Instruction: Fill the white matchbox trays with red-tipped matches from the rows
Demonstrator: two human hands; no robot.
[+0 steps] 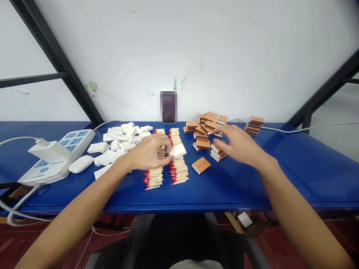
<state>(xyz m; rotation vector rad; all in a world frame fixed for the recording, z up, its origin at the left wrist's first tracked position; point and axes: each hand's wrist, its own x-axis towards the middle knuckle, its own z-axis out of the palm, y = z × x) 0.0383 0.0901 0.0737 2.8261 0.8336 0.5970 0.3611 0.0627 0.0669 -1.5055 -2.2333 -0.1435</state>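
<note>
My left hand (151, 152) pinches a small white matchbox tray (177, 150) between thumb and fingers, above two long rows of red-tipped matches (179, 172). To the right, my right hand (237, 144) has its thumb and fingers apart, close to a pile of orange matchboxes (206, 125). A short stack of matchboxes (217, 152) sits just under its thumb. One single matchbox (201, 165) lies flat nearer the front, apart from both hands. More white trays (120, 138) are heaped left of the matches, partly hidden by my left forearm.
On the left of the blue table (238, 190) lie a white power strip (75, 142) with a plugged-in charger (50, 151) and a white rounded case (81, 164). A dark-screened phone (168, 107) leans on the wall. Another matchbox stack (254, 125) stands at the back right.
</note>
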